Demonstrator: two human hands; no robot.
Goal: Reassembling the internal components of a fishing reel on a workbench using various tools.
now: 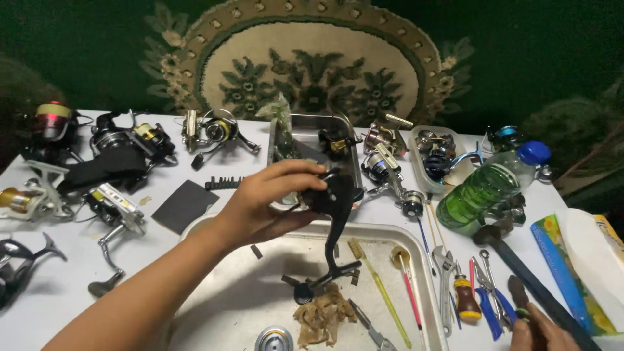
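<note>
Now your left hand (263, 201) holds the black fishing reel body (335, 195) above the near steel tray (426, 286), with the fingers (296, 170) curled over its top and the thumb pressing from below, so the reel is pinched between them. The long stem of the reel hangs down and its foot (335, 273) is almost at the tray floor, just beside the brown crumpled rag (322, 315). Keep this grip firm but not tight, and keep the reel over the tray, so that any small screw or spring which falls stays inside the rim and does not roll among the other reels on the white table (195, 179).

Your right hand (543, 331) is at the bottom right corner, only partly in view. It lies on a tool with a dark handle (520, 296), next to the hammer (526, 273); I cannot tell if the fingers are closed around it. I think it is better to look at the tools before you pick one, because the red-handled screwdriver (467, 296), the adjustable wrench (445, 279) and the blue-handled pliers (491, 302) lie very close together. The yellow-green toothbrush (380, 286) in the tray is near if the reel needs cleaning. Turn the reel slowly, so grease does not make it slip.
</note>
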